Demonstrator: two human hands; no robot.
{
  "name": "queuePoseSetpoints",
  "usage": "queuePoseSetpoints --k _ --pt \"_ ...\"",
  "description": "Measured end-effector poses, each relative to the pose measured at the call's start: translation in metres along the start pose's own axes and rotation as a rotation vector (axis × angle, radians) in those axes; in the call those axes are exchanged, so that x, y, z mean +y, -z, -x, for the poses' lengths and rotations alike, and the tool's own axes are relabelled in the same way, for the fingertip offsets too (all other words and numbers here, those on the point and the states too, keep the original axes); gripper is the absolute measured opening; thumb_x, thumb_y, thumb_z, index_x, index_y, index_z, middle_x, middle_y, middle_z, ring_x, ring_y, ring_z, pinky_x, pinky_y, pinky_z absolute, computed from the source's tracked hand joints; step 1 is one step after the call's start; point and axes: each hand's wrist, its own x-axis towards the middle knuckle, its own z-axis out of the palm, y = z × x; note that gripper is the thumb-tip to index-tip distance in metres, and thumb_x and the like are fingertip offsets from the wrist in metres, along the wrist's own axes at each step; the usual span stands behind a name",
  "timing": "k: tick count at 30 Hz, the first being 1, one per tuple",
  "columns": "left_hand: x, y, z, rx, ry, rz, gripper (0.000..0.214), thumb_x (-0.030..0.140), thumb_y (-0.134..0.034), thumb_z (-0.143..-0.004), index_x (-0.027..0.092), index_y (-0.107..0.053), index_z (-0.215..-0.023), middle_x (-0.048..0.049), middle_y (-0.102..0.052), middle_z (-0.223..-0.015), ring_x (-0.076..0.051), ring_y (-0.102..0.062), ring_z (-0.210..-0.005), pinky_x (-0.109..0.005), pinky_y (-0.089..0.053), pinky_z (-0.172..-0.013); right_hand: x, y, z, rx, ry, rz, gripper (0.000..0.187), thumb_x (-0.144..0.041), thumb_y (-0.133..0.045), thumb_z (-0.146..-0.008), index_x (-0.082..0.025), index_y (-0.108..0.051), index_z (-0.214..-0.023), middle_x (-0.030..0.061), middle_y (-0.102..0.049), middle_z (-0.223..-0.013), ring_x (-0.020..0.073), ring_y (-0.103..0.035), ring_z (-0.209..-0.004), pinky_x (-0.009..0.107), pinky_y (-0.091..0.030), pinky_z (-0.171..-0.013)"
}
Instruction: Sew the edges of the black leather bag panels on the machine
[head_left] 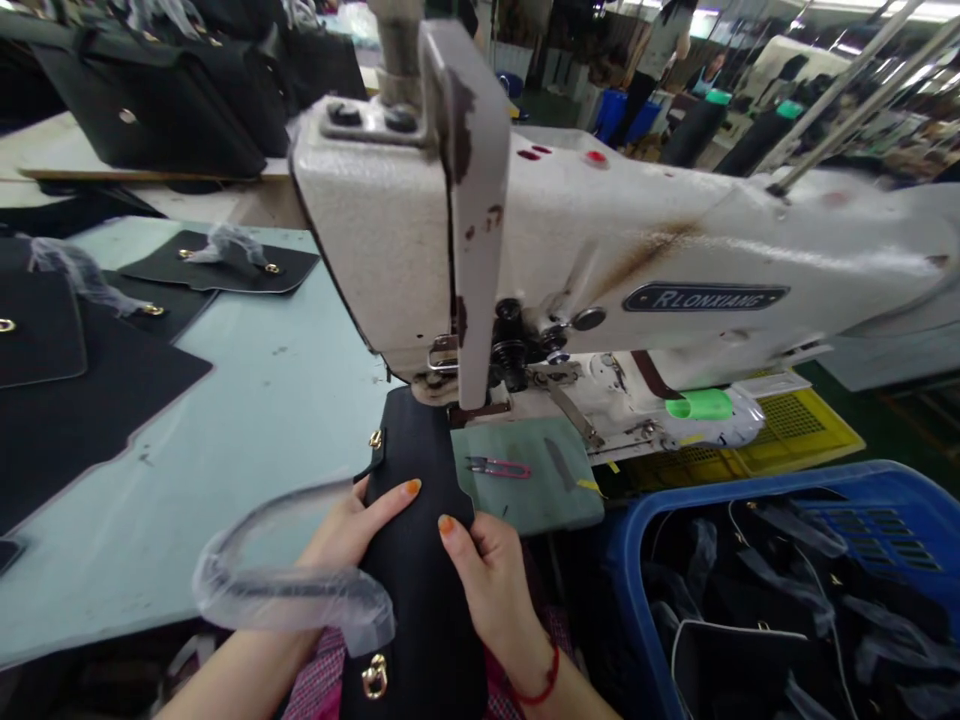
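Observation:
Both hands grip a black handbag panel (420, 590), whose far end lies under the head of a white sewing machine (375, 230). My left hand (360, 520) holds its left edge, thumb on top and fingers underneath. On the right edge, my right hand (487, 570) pinches the panel, thumb on top and fingers curled below. A plastic-wrapped handle (292, 598) loops out to the left over my left wrist, near gold fittings (375, 677). The needle area is hidden behind the machine head.
Red-handled thread snips (499, 467) lie right of the panel. A blue basket (637, 560) holds several black pieces with wrapped handles. More black panels (217, 262) lie on the pale green tabletop (255, 400). Finished-looking black bags (150, 110) stand behind; people are farther back.

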Motion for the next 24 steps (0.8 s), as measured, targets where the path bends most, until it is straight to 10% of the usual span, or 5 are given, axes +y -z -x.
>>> queuePoseSetpoints --k 24 --pt "0.039 0.010 -0.045 -0.022 -0.056 -0.011 0.043 0.041 -0.085 -0.060 0.022 -0.067 -0.094 -0.0084 -0.075 -0.087 -0.026 -0.072 -0.069 -0.034 -0.059 -0.063 -0.014 -0.009 -0.057 0.008 -0.040 -0.091 0.048 -0.055 -0.058 -0.084 -0.016 -0.045 -0.059 -0.0024 -0.037 -0.058 0.0089 -0.032 -0.056 0.022 -0.026 -0.049"
